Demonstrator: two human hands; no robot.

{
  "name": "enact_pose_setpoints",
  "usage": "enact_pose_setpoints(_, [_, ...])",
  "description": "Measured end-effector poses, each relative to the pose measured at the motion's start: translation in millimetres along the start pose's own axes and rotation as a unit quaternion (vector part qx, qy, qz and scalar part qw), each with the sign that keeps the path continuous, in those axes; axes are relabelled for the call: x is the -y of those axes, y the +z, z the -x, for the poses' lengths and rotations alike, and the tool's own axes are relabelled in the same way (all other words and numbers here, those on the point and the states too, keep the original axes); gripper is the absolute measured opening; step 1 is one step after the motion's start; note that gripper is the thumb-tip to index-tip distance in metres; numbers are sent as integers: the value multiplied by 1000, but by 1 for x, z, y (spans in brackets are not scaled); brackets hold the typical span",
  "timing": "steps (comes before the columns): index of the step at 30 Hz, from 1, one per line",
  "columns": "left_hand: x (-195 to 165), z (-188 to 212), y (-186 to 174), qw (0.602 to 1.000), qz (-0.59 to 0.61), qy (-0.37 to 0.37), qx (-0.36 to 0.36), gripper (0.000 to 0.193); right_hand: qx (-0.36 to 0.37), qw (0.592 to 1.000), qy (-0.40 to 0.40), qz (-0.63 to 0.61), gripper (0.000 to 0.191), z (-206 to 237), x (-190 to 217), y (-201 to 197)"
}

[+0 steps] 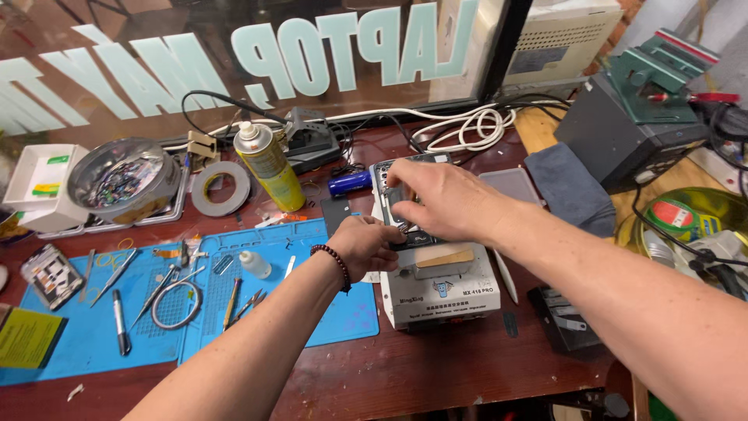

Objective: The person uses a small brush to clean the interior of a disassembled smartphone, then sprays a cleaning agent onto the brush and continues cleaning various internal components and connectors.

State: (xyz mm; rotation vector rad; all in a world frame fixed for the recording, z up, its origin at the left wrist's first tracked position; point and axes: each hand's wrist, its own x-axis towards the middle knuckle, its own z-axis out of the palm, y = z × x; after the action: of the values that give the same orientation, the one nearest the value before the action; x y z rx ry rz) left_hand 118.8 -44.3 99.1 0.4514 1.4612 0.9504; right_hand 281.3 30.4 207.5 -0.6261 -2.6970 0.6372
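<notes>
Fingers (403, 181) on opened phone (405, 204), dark insides

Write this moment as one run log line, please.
left hand: on phone | right hand: on phone | phone: on white machine

Window sign (257, 47): large pale lettering across the glass behind the desk. Yellow spray can (270, 168): upright, below the sign. White box (45, 185): far left, green and yellow labels.

Matt blue rubbery mat (312, 257) on glossy dark wooden table (405, 374).
</notes>
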Motion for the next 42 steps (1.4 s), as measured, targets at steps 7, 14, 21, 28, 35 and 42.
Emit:
enact_pose_setpoints(7, [0,0,0,1000,-1,8,-29,29,51,998,47,9,31,-9,-6,4])
enact_pose_setpoints(14, [-1,-1,1,1000,-5,9,-14,29,86,994,70,13,23,-12,3,1])
enact_pose_setpoints(21, [-3,5,8,999,2,-4,-36,31,-41,996,83,-8,41,3,17,10])
enact_pose_setpoints(28, [-7,9,10,997,-48,-12,-56,34,-122,975,157,-101,35,26,19,27])
enact_pose_setpoints(35, [-16,8,0,987,-159,-4,-30,23,-374,845,173,-339,57,40,-59,21])
enact_pose_setpoints(42, [-35,24,5,957,-285,-18,-50,24,-384,763,322,-408,60,21,-166,28])
